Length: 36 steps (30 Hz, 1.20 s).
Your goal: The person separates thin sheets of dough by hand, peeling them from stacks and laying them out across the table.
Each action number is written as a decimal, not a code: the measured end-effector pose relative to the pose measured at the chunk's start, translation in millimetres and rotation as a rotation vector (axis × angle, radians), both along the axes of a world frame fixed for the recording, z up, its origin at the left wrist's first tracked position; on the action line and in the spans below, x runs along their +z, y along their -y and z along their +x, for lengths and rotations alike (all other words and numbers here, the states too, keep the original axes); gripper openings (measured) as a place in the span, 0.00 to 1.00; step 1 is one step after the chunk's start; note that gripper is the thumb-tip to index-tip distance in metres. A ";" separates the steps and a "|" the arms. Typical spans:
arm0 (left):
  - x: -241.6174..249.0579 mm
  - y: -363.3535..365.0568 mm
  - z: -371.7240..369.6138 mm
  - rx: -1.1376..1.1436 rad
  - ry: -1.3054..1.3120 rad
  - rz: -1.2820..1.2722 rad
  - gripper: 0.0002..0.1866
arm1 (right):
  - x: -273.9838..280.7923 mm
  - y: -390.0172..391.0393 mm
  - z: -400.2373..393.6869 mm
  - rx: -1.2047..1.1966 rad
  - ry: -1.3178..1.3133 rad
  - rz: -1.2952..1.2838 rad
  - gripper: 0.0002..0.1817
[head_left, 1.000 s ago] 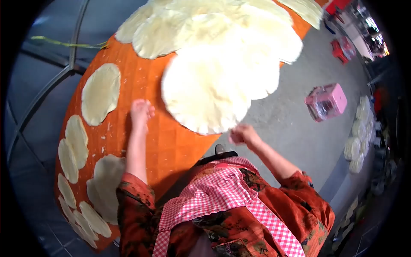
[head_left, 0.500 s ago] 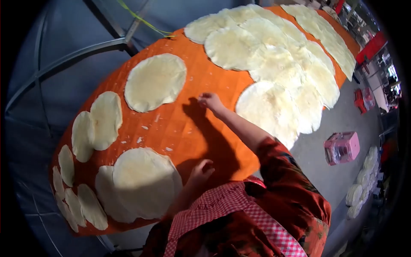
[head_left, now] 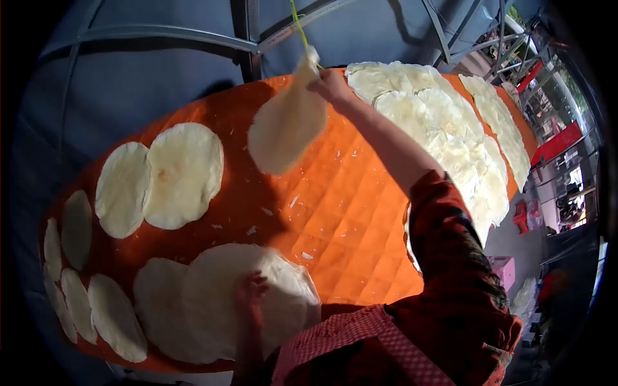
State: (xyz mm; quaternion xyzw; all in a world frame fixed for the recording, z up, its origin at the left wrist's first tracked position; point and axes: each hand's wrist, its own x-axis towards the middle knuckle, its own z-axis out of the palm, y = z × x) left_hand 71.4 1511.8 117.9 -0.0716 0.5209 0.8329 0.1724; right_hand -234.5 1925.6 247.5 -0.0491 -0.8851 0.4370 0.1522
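Note:
Near the far edge of the orange cloth (head_left: 347,225), my right hand (head_left: 331,87) grips a thin round flatbread (head_left: 286,128) by its top edge. The flatbread hangs down from my fingers, tilted and slightly blurred. Closer to me, my left hand (head_left: 253,289) hovers over a large pale flatbread (head_left: 219,276), fingers apart and holding nothing. That flatbread overlaps another one (head_left: 158,302) on its left, and much of both lies in shadow.
Two overlapping flatbreads (head_left: 183,174) lie at the left, with several smaller-looking ones along the cloth's left end. A broad layer of overlapping flatbreads (head_left: 438,122) covers the right side. Metal framing (head_left: 167,37) and a yellow-green cord (head_left: 299,26) are behind. A pink container (head_left: 503,271) stands beyond.
My right hand has reached to the far edge and lifted the flatbread that lay flat there. My left hand has shifted over the near flatbread. The view has turned.

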 end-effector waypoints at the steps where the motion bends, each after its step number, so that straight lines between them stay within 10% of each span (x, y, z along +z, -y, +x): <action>1: 2.9 -7.1 -12.9 0.020 0.032 0.133 0.19 | 43.2 20.3 6.6 0.073 0.007 0.091 0.15; 6: 12.0 -35.8 -69.2 -0.023 0.268 0.869 0.33 | 119.4 117.7 151.5 0.457 -0.279 0.579 0.12; 11: -38.1 -58.2 -79.1 -0.090 0.196 1.274 0.42 | 33.9 100.4 289.7 0.694 -0.086 0.570 0.14; 12: -31.7 -56.0 -60.3 -0.117 -0.166 0.891 0.43 | -8.4 81.2 307.8 0.682 -0.048 0.589 0.17; 14: -38.0 -61.9 -36.0 -0.019 0.309 0.723 0.44 | -94.2 45.8 352.1 0.660 0.037 0.742 0.25; 21: -26.3 -85.2 -2.7 0.052 0.368 0.623 0.42 | -101.0 145.8 348.0 0.391 0.205 0.071 0.35; 23: -68.3 -74.1 -15.4 -0.442 0.209 1.400 0.43 | -96.4 179.3 331.6 0.378 0.166 0.141 0.33; 24: -2.6 -92.7 -4.2 0.007 0.362 0.532 0.44 | -88.0 188.2 325.3 0.381 0.198 0.169 0.32; 30: -20.0 -75.4 0.2 -0.212 0.270 0.788 0.38 | -72.5 170.8 306.4 0.465 0.332 0.190 0.18; 36: -31.8 -67.2 39.8 -0.018 0.108 0.588 0.34 | -73.6 152.6 413.3 0.829 0.303 0.320 0.29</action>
